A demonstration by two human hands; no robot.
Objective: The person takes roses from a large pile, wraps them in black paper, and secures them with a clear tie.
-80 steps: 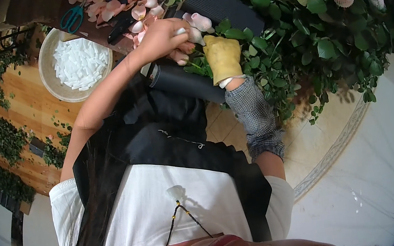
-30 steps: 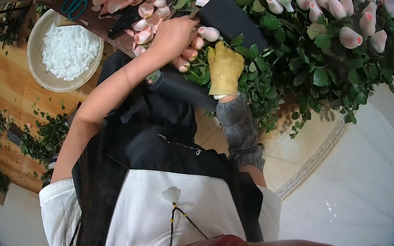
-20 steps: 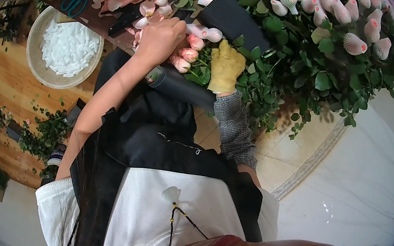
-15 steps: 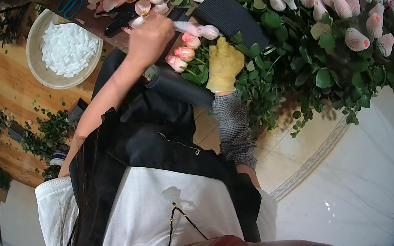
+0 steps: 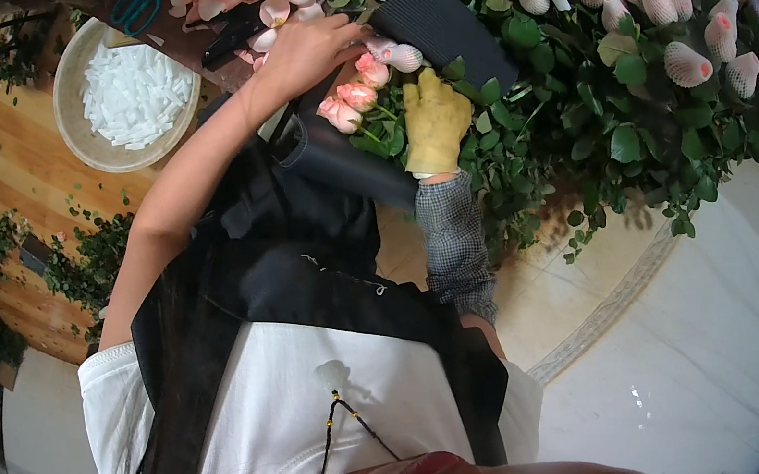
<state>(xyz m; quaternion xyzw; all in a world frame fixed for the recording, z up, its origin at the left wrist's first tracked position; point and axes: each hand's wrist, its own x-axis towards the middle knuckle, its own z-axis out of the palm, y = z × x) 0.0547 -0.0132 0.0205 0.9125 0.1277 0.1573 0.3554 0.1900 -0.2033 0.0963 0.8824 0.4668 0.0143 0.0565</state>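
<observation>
Spread across the left of the frame: wooden floor (image 5: 25, 163) strewn with foliage. At upper center, bare left hand (image 5: 310, 51) right by the netted rose (image 5: 403, 57); cannot tell whether pinching or merely touching. Just below and right, gloved right hand (image 5: 438, 124) curled closed around stems (image 5: 389, 112), beside three bare pink roses (image 5: 357, 97). Best to steady those stems firmly, handle the netted rose lightly and avoid bruising the bare pink roses.

Three bare roses (image 5: 358, 96), one yellow glove (image 5: 437, 122); left, one bowl (image 5: 71, 127), one pair of scissors (image 5: 138, 10); far right, over twenty netted roses (image 5: 655, 0)!
</observation>
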